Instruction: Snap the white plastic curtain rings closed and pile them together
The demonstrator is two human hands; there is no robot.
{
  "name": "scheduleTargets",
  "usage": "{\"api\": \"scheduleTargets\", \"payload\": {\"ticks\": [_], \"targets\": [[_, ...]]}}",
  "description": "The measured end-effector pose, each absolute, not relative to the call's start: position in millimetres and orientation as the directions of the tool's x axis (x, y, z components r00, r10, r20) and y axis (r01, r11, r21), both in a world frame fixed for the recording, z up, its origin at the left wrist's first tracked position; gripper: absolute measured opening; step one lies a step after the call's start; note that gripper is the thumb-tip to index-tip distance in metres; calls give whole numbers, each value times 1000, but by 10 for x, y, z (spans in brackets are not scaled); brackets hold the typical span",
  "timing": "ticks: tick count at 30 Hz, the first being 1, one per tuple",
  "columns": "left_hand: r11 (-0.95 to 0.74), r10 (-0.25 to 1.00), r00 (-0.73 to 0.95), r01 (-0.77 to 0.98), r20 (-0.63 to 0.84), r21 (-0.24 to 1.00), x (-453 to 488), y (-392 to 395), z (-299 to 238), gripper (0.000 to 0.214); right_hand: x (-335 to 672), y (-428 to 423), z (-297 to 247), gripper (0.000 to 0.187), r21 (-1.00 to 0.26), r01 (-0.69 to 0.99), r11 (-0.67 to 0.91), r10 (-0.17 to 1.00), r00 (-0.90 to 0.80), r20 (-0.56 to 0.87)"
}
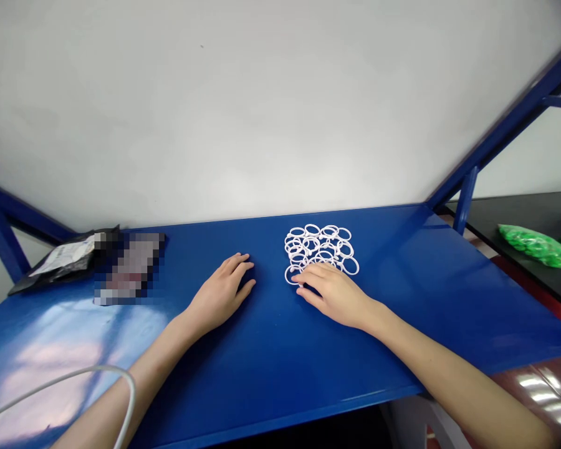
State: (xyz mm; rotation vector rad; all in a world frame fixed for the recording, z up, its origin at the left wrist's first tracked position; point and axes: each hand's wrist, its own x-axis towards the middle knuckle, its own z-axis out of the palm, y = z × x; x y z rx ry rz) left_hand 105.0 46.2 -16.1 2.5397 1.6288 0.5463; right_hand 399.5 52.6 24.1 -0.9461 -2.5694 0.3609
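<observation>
A cluster of thin white plastic rings (326, 256), several with small knobs on them, lies on the blue table (271, 349), right of the middle. My right hand (334, 294) is at the near edge of this cluster and covers some rings. Its index fingertip rests over the nearest left ring (288, 275); the thumb tip is just below, with a small gap between the two. To the left of the rings, my left hand (222, 288) lies palm down on the tabletop. The fingers are stretched out, the thumb is apart, and it holds nothing.
A black plastic package (65, 259) with a white label lies at the back left, beside a pixelated flat item (131, 268). A white cable (88, 369) loops over my left forearm. Blue frame bars flank the table. Green pieces in a clear bag (535, 246) are on a dark surface at right.
</observation>
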Motion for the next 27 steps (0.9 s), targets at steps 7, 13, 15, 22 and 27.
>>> {"api": "scheduleTargets", "payload": {"ticks": [7,13,15,22,27], "targets": [[-436,891,383,872,244,223,1049,457,-167,41,3998,531,242,23,-354,585,730,676,-693,249],[-435,891,376,866,255,245,1048,455,-164,40,4014,550,224,23,-363,576,732,674,-691,262],[-434,893,381,870,241,233,1047,454,-157,40,4014,550,225,22,-366,566,738,667,-693,272],[-435,891,378,870,252,232,1048,453,-173,40,4024,546,235,22,-349,547,761,649,-665,370],[-443,887,385,867,256,228,1050,451,-175,41,4065,574,227,28,-320,555,767,641,-646,416]]}}
